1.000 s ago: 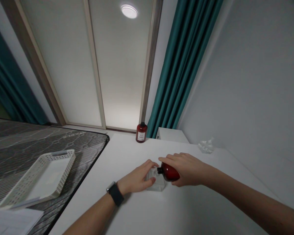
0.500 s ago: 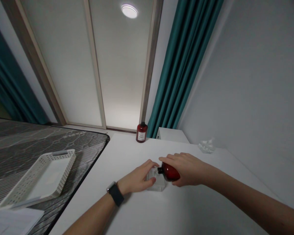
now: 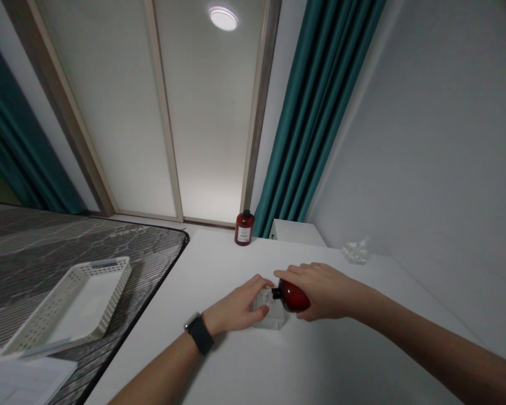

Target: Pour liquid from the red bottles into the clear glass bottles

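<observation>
My right hand (image 3: pixel 324 289) is wrapped round a dark red bottle (image 3: pixel 294 297), which is tipped on its side with its black neck (image 3: pixel 275 293) pointing left. That neck is over a clear, square-based container (image 3: pixel 274 319) on the white table. Around the left side of the container my left hand (image 3: pixel 242 306) closes with thumb and fingers, a black-banded watch (image 3: pixel 199 333) on its wrist. Whether liquid leaves the bottle is too small to tell. A second dark red bottle (image 3: pixel 244 229), with a white label and black top, stands upright at the table's far edge.
A crumpled clear item (image 3: pixel 356 252) lies at the table's back right, near the wall. Left of the white table (image 3: pixel 211 270), a white perforated basket (image 3: pixel 73 312) and papers (image 3: pixel 23 374) lie on a grey patterned surface. Behind are a white cabinet (image 3: pixel 297 232) and teal curtains (image 3: pixel 307 124).
</observation>
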### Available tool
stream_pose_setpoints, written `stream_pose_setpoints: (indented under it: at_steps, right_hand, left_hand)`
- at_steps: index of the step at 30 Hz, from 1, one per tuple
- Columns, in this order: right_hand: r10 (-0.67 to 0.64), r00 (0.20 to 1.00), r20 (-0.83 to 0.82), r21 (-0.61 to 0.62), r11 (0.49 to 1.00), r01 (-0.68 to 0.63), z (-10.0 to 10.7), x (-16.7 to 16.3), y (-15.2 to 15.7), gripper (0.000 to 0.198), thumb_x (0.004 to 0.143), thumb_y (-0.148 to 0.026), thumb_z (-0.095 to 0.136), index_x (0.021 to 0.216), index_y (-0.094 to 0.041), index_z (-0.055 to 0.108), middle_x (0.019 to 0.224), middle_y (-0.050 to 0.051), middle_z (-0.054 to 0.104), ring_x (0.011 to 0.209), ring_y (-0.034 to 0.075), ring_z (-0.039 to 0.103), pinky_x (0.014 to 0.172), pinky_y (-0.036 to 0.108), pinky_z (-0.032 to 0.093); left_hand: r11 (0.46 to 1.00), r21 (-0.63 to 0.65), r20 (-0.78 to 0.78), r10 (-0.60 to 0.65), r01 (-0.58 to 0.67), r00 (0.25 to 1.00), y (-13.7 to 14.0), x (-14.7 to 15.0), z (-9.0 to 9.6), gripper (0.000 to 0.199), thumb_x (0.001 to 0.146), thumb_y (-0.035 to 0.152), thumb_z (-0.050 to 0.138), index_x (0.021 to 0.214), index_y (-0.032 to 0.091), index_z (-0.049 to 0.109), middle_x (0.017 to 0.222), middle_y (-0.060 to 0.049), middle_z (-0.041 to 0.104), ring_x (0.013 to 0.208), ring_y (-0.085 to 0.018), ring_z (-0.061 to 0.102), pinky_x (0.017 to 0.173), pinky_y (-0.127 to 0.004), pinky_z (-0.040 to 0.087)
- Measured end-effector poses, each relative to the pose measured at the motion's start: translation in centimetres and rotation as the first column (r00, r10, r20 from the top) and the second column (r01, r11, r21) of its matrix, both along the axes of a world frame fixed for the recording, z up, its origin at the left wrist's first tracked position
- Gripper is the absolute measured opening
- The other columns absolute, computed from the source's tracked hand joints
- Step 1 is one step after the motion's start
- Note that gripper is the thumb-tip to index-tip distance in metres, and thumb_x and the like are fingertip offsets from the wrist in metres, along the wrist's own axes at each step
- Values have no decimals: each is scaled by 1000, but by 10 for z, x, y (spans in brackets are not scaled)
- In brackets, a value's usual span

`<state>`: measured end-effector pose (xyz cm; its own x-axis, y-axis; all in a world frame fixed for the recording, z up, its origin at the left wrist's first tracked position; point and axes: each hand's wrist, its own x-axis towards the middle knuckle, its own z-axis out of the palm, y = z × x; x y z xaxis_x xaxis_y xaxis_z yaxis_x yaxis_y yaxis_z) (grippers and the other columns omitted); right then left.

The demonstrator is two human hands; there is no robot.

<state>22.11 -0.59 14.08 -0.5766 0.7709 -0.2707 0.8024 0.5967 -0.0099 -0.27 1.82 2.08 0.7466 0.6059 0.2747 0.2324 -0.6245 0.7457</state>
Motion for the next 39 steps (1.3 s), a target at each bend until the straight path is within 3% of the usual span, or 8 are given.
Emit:
stream_pose_setpoints:
  at_steps: [8, 32, 39]
  right_hand:
    - [9, 1000, 13, 11, 1000, -9, 1, -1, 0, 79, 71, -34, 70, 145, -23, 46, 122, 13, 68, 103, 36, 66, 84, 45, 48]
    - [18, 1000, 9, 20, 1000, -18, 0, -1, 1, 78, 70, -34, 72, 144, -23, 47, 122, 13, 68, 102, 35, 66, 83, 45, 47]
    - [16, 999, 28, 20, 1000, -17, 3, -3, 1, 79, 70, -34, 73, 143, -23, 48, 122, 13, 68, 104, 36, 66, 84, 46, 48]
  left_hand:
    - [1000, -1, -8, 1, -1, 1000, -1, 0, 2, 39, 93, 32, 57, 129, 22, 47, 121, -11, 57, 108, -30, 57, 101, -47, 46]
    - [1000, -10, 1, 1, -1, 1000, -1, 0, 1, 43, 88, 20, 59, 130, 20, 48, 121, -10, 56, 111, -29, 56, 103, -46, 45]
    - [1000, -6, -2, -1, 1, 1000, 0, 0, 0, 43, 89, 26, 59, 131, 23, 47, 122, -9, 56, 113, -30, 56, 104, -47, 44]
